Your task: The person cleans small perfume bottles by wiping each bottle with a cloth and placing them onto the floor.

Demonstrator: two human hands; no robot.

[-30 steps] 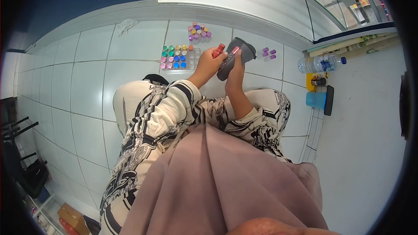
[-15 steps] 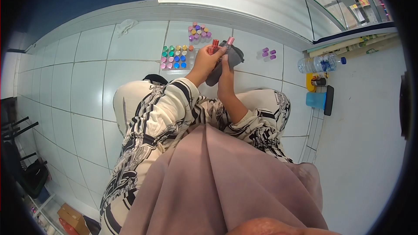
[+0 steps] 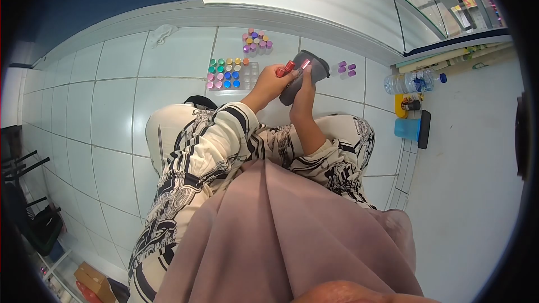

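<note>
My left hand (image 3: 271, 83) is closed around two small red bottles or tubes (image 3: 285, 69) with shiny caps, which stick out past its fingers. Close beside it, my right hand (image 3: 303, 94) pinches a small pink metallic-capped bottle (image 3: 305, 64). Behind and under both hands is a dark grey tub (image 3: 320, 68), tilted, its lower part partly covered by them. Left of my hands, a clear plastic tray (image 3: 251, 82) with round slots holds rows of small bottles with green, gold, silver, pink and blue caps (image 3: 228, 76).
Several pink, purple and gold-capped bottles (image 3: 257, 39) stand beyond the tray. Several purple caps (image 3: 347, 68) sit on the tiles at right. Farther right are a water bottle (image 3: 412, 81) and a blue container (image 3: 406, 129). A crumpled white plastic piece (image 3: 163, 35) lies at far left.
Both hands and the grey tub have shifted right, uncovering more of the tray's right side. The pink-capped bottle sits lower, against the tub, and the red ones have tilted to the right.
</note>
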